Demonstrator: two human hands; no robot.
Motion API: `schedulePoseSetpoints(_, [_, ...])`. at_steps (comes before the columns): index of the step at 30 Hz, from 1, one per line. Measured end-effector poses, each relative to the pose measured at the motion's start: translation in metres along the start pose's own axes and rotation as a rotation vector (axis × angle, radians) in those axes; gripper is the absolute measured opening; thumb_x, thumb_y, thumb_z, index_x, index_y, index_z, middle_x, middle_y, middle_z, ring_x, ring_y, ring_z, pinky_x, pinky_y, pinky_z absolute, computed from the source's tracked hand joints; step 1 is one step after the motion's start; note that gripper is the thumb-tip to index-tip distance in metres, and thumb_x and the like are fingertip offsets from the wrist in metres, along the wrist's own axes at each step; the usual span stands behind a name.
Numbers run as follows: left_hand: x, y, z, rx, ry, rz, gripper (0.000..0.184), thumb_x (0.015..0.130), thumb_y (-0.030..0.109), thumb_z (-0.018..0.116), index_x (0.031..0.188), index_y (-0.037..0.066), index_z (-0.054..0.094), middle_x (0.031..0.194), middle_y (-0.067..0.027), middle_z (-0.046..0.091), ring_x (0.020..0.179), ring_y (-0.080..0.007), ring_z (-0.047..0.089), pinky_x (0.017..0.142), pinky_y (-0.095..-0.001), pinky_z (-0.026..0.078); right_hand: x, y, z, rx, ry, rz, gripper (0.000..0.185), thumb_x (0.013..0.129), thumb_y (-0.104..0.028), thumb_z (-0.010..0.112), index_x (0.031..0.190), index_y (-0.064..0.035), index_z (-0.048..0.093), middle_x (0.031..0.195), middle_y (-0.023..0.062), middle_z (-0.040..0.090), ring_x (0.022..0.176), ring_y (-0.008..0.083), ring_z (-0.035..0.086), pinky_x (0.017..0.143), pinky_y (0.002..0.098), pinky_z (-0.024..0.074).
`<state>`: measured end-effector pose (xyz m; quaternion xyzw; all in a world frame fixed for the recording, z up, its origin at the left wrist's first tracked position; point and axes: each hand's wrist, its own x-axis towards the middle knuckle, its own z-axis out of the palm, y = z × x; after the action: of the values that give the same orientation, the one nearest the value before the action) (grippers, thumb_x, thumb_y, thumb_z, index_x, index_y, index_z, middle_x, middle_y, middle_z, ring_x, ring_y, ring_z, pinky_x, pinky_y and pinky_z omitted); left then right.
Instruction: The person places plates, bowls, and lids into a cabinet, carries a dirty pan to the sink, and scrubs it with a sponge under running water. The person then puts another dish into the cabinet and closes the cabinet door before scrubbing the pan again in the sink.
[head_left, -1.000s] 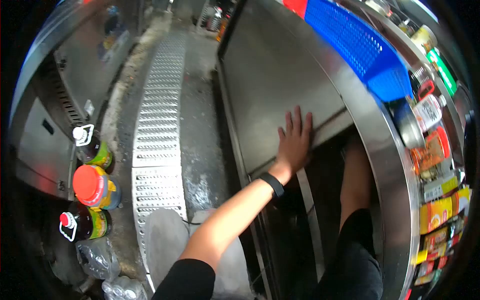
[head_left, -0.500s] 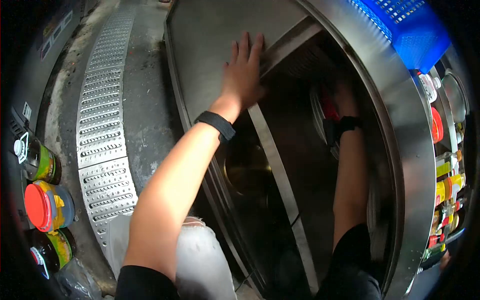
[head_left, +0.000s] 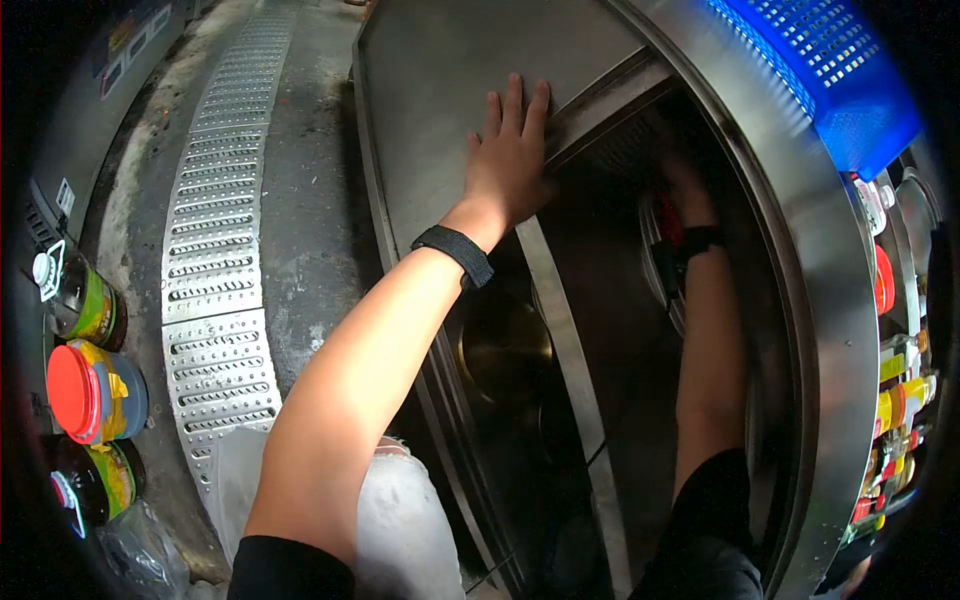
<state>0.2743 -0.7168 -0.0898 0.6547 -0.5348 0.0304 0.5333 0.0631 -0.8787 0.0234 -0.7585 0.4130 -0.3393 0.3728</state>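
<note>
My left hand (head_left: 508, 160) lies with its fingers spread on the metal sliding door (head_left: 450, 60) of a steel cabinet, near the door's edge. Deep in the dark cabinet opening is my right hand (head_left: 685, 195), beside a red item (head_left: 668, 215) and some pale curved rims (head_left: 652, 262) that look like stacked dishes. Shadow hides its fingers and whatever they may touch. Lower in the cabinet, a round brass-coloured pan or lid (head_left: 505, 350) shows left of a metal upright (head_left: 565, 330).
A blue basket (head_left: 850, 110) and several condiment bottles (head_left: 900, 400) stand on the steel counter (head_left: 850, 350). On the floor at left are a red-lidded jar (head_left: 95, 392), dark bottles (head_left: 85, 300) and a plastic bag (head_left: 145, 550). A metal drain grate (head_left: 215, 230) runs along the floor.
The view has moved closer to the cabinet opening. My right hand, hidden earlier, now shows faintly deeper inside, beside the red item. My left hand has stayed on the door.
</note>
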Motion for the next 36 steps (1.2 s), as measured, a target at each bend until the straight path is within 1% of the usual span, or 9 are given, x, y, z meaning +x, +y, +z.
schedulePoseSetpoints(4, [0.000,-0.001,0.004,-0.050,0.010,0.005,0.103,0.070,0.017,0.076,0.148,0.012,0.010,0.153,-0.0199,0.007,0.139,-0.0425,0.017,0.102,-0.0590,0.036,0.020,-0.001,0.003,-0.008,-0.017,0.107,0.061,0.089,-0.042,0.058,0.140,-0.0124,0.042,0.134,0.0082,0.048,0.118,0.0226,0.047,0.097,0.0360,0.0383])
schedulePoseSetpoints(10, [-0.004,-0.001,0.003,0.026,0.006,-0.013,0.100,0.071,0.013,0.073,0.148,0.011,0.009,0.153,-0.0199,0.008,0.139,-0.0437,0.017,0.103,-0.0583,0.035,0.118,0.077,-0.040,-0.515,0.161,-0.309,0.056,0.092,-0.042,0.051,0.136,-0.0076,0.045,0.130,0.0115,0.052,0.114,0.0276,0.051,0.094,0.0394,0.0416])
schedulePoseSetpoints(12, [-0.006,-0.001,0.002,0.016,0.008,-0.016,0.100,0.071,0.013,0.072,0.148,0.010,0.009,0.153,-0.0200,0.008,0.139,-0.0438,0.017,0.103,-0.0582,0.035,0.128,0.063,-0.039,-1.023,0.042,-0.531,0.050,0.095,-0.038,0.046,0.131,-0.0036,0.049,0.128,0.0182,0.053,0.112,0.0331,0.052,0.094,0.0405,0.0423])
schedulePoseSetpoints(18, [-0.005,-0.002,0.004,-0.003,0.048,0.034,0.106,0.063,0.010,0.078,0.145,0.000,0.011,0.150,-0.0272,0.013,0.135,-0.0493,0.022,0.108,-0.0531,0.030,0.170,0.092,-0.073,-1.158,0.259,-0.510,0.047,0.096,-0.036,0.043,0.126,-0.0012,0.052,0.129,0.0223,0.051,0.115,0.0357,0.051,0.098,0.0412,0.0404])
schedulePoseSetpoints(25, [-0.005,-0.004,0.005,0.024,-0.055,0.033,0.109,0.064,0.018,0.080,0.143,-0.007,0.010,0.148,-0.0266,0.015,0.140,-0.0414,0.014,0.111,-0.0553,0.023,0.109,0.059,-0.034,-1.015,0.444,-0.471,0.043,0.095,-0.035,0.046,0.122,-0.0020,0.056,0.120,0.0204,0.056,0.106,0.0339,0.055,0.091,0.0418,0.0451])
schedulePoseSetpoints(27, [-0.006,-0.003,0.003,0.002,-0.053,0.017,0.110,0.063,0.018,0.081,0.143,-0.008,0.010,0.149,-0.0252,0.015,0.140,-0.0407,0.012,0.112,-0.0554,0.022,0.140,0.079,-0.047,-1.207,0.233,-0.240,0.046,0.094,-0.038,0.049,0.124,-0.0032,0.056,0.124,0.0188,0.054,0.110,0.0324,0.053,0.093,0.0405,0.0442])
schedulePoseSetpoints(29, [-0.009,-0.005,0.005,-0.024,-0.061,0.003,0.111,0.062,0.019,0.082,0.143,-0.008,0.010,0.149,-0.0238,0.015,0.141,-0.0401,0.011,0.112,-0.0555,0.021,0.122,0.074,-0.058,-1.094,0.032,-0.050,0.052,0.092,-0.041,0.051,0.129,-0.0042,0.052,0.134,0.0171,0.049,0.119,0.0315,0.048,0.099,0.0386,0.0399])
schedulePoseSetpoints(31, [-0.007,-0.010,0.016,0.012,-0.034,-0.017,0.102,0.071,0.017,0.074,0.149,0.012,0.008,0.154,-0.0188,0.006,0.132,-0.0551,0.020,0.104,-0.0574,0.033,0.101,0.080,-0.056,-0.665,0.124,-0.021,0.058,0.091,-0.043,0.053,0.136,-0.0066,0.046,0.140,0.0140,0.043,0.126,0.0311,0.043,0.103,0.0367,0.0359])
schedulePoseSetpoints(36, [-0.009,-0.010,0.011,0.008,-0.015,0.053,0.101,0.069,0.019,0.076,0.147,0.004,0.013,0.153,-0.0170,0.012,0.138,-0.0448,0.016,0.109,-0.0564,0.025,-0.014,-0.005,0.034,-0.599,0.409,-0.239,0.059,0.086,-0.026,0.051,0.135,0.0034,0.039,0.139,0.0246,0.039,0.129,0.0370,0.037,0.108,0.0416,0.0289])
